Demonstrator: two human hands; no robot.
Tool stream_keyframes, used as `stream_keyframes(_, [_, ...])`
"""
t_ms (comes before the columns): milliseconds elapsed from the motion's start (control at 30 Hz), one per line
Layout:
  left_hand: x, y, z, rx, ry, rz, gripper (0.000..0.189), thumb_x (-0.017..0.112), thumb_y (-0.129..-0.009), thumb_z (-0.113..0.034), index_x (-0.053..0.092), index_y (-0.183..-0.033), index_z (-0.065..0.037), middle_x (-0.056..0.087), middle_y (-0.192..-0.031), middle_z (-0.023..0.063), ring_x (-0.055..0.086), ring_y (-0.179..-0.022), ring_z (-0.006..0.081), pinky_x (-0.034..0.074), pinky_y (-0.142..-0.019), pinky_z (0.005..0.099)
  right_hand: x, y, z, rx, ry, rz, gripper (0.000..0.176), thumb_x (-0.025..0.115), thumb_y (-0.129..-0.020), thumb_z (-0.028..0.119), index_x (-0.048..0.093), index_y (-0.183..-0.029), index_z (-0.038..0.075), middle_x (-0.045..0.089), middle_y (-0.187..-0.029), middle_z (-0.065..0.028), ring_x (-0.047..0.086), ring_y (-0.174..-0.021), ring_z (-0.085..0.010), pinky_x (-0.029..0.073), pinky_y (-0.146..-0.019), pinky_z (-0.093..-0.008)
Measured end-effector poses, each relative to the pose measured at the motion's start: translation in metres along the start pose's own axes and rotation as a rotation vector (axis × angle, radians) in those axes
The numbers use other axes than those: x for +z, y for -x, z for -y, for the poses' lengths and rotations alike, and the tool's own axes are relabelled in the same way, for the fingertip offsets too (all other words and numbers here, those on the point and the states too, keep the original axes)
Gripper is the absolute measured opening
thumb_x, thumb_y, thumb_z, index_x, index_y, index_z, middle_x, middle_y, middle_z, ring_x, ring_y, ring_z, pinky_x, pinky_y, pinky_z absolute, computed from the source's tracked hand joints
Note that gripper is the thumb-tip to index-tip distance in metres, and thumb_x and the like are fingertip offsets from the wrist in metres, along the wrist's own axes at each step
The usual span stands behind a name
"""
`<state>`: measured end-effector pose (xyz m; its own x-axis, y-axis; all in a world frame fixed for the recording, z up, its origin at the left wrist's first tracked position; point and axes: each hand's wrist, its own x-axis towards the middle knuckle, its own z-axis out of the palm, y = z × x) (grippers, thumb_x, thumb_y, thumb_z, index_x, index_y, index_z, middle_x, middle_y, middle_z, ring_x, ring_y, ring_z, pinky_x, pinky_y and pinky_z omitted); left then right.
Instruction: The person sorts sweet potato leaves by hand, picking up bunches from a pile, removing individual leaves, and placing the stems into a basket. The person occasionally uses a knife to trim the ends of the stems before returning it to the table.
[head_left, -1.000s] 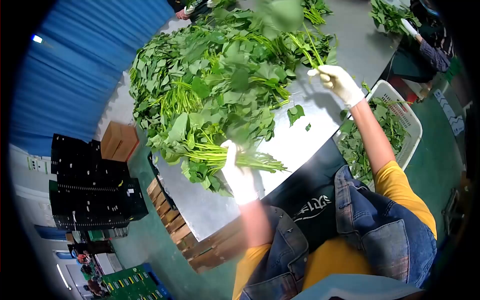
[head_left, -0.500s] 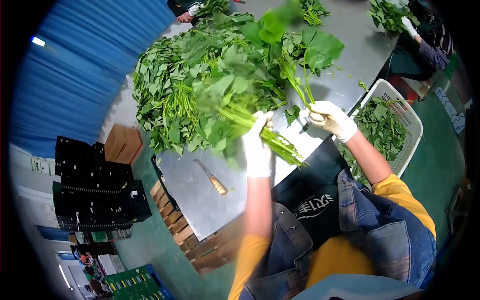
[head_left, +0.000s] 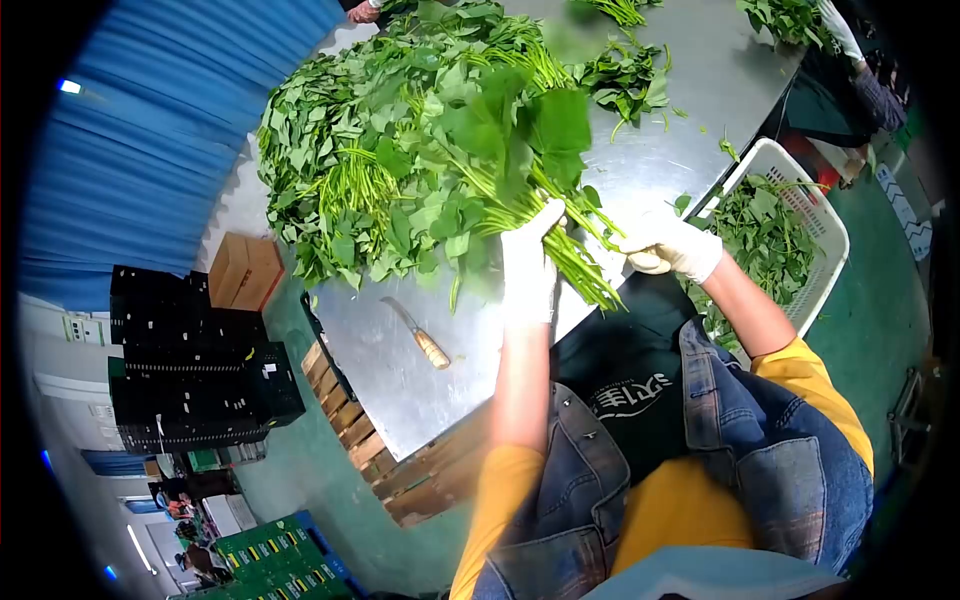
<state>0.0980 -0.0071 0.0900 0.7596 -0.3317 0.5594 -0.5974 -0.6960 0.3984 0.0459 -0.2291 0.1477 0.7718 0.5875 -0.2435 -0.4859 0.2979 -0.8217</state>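
Observation:
My left hand (head_left: 530, 265), in a white glove, is closed round a bunch of leafy green stems (head_left: 580, 268), their cut ends pointing down and right. My right hand (head_left: 668, 243), also gloved, pinches the end of a stem at the bunch's right side. The leaves above the bunch are blurred. A big heap of leafy greens (head_left: 340, 150) lies on the metal table (head_left: 370, 350) behind and left of my left hand. A curved knife with a wooden handle (head_left: 432, 350) rests on the table, left of my left forearm.
A white basket (head_left: 832, 235) with loose greens stands at the table's right edge. Smaller bunches (head_left: 625, 80) lie farther back. A co-worker's gloved hand (head_left: 840, 30) holds greens at the upper right; another hand (head_left: 363, 12) shows at the top. Black crates (head_left: 190, 370) are stacked at left.
The stems at my right hand have moved left against the bunch in my left hand. My right hand has shifted slightly right and down, and my left hand slightly right.

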Motion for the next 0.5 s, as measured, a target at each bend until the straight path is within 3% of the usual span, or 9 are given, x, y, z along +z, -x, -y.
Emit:
stream_keyframes(67, [-0.025, -0.018, -0.029, -0.888, 1.187, -0.124, 0.024, 0.069, -0.075, 0.007, 0.061, -0.096, 0.000, 0.062, -0.084, 0.0051, 0.059, -0.068, 0.0132, 0.049, -0.060, 0.0229, -0.004, -0.001, -0.002, -0.027, 0.090, 0.004, 0.023, 0.065, -0.082, 0.014, 0.065, -0.088, -0.008, 0.053, -0.052, -0.0059, 0.046, -0.039, -0.0107, 0.033, -0.037, -0.0229])
stream_keyframes(133, [-0.011, -0.014, -0.017, -0.888, 1.142, -0.087, 0.025, 0.069, -0.074, 0.007, 0.061, -0.097, 0.000, 0.062, -0.084, 0.0050, 0.060, -0.068, 0.0134, 0.049, -0.061, 0.0230, -0.004, -0.003, -0.002, -0.128, 0.255, 0.002, 0.026, 0.066, -0.082, 0.014, 0.065, -0.095, -0.009, 0.066, -0.068, -0.0129, 0.063, -0.054, -0.0195, 0.051, -0.052, -0.0282])
stream_keyframes(167, [-0.002, -0.011, -0.010, -0.888, 1.100, -0.053, 0.026, 0.069, -0.074, 0.007, 0.061, -0.097, 0.000, 0.062, -0.084, 0.0049, 0.060, -0.069, 0.0136, 0.049, -0.061, 0.0232, 0.001, -0.002, 0.002, -0.079, 0.264, 0.010, 0.028, 0.065, -0.082, 0.014, 0.065, -0.100, -0.008, 0.068, -0.081, -0.0133, 0.066, -0.071, -0.0197, 0.053, -0.070, -0.0302])
stream_keyframes(200, [-0.002, -0.010, -0.016, -0.890, 1.103, -0.045, 0.026, 0.069, -0.074, 0.007, 0.061, -0.097, 0.000, 0.062, -0.084, 0.0049, 0.060, -0.069, 0.0136, 0.049, -0.061, 0.0232, 0.003, -0.006, 0.004, -0.144, 0.310, 0.009, 0.029, 0.065, -0.083, 0.014, 0.065, -0.103, -0.007, 0.068, -0.085, -0.0129, 0.065, -0.077, -0.0191, 0.052, -0.075, -0.0295])
stream_keyframes(300, [0.004, -0.009, -0.026, -0.799, 1.192, -0.053, 0.026, 0.070, -0.073, 0.008, 0.061, -0.096, 0.000, 0.061, -0.082, 0.0044, 0.060, -0.069, 0.0137, 0.050, -0.062, 0.0246, 0.017, -0.014, 0.008, -0.393, 0.379, -0.063, 0.027, 0.063, -0.084, 0.012, 0.064, -0.104, -0.005, 0.067, -0.088, -0.0096, 0.063, -0.080, -0.0157, 0.050, -0.075, -0.0271])
stream_keyframes(367, [0.042, 0.009, 0.003, -0.001, 0.193, -0.127, 0.026, 0.070, -0.073, 0.009, 0.060, -0.095, -0.001, 0.060, -0.083, 0.0035, 0.059, -0.069, 0.0139, 0.051, -0.060, 0.0259, 0.019, -0.025, 0.002, -0.274, 0.214, -0.207, 0.021, 0.063, -0.085, 0.011, 0.065, -0.099, -0.006, 0.067, -0.088, -0.0099, 0.062, -0.076, -0.0154, 0.049, -0.072, -0.0266])
stream_keyframes(400, [0.041, 0.008, 0.000, 0.003, 0.191, -0.127, 0.026, 0.070, -0.073, 0.009, 0.060, -0.095, -0.001, 0.060, -0.083, 0.0035, 0.059, -0.069, 0.0139, 0.051, -0.060, 0.0259, 0.023, -0.023, 0.002, -0.246, 0.185, -0.283, 0.020, 0.062, -0.086, 0.010, 0.065, -0.098, -0.006, 0.067, -0.088, -0.0102, 0.063, -0.075, -0.0155, 0.050, -0.071, -0.0266])
stream_keyframes(467, [0.030, 0.001, -0.017, -0.951, 1.242, -0.206, 0.027, 0.070, -0.072, 0.010, 0.060, -0.094, -0.001, 0.060, -0.084, 0.0031, 0.059, -0.069, 0.0135, 0.051, -0.063, 0.0260, 0.012, -0.031, -0.014, -0.259, -0.083, -0.303, 0.021, 0.063, -0.086, 0.009, 0.065, -0.100, -0.007, 0.068, -0.091, -0.0104, 0.063, -0.077, -0.0160, 0.050, -0.074, -0.0265])
stream_keyframes(500, [0.029, 0.001, -0.020, -0.952, 1.241, -0.206, 0.027, 0.070, -0.072, 0.010, 0.060, -0.094, -0.001, 0.060, -0.084, 0.0031, 0.059, -0.069, 0.0135, 0.051, -0.063, 0.0260, 0.017, -0.027, -0.010, -0.258, -0.084, -0.303, 0.021, 0.063, -0.086, 0.009, 0.065, -0.100, -0.007, 0.068, -0.091, -0.0104, 0.063, -0.077, -0.0160, 0.050, -0.074, -0.0265])
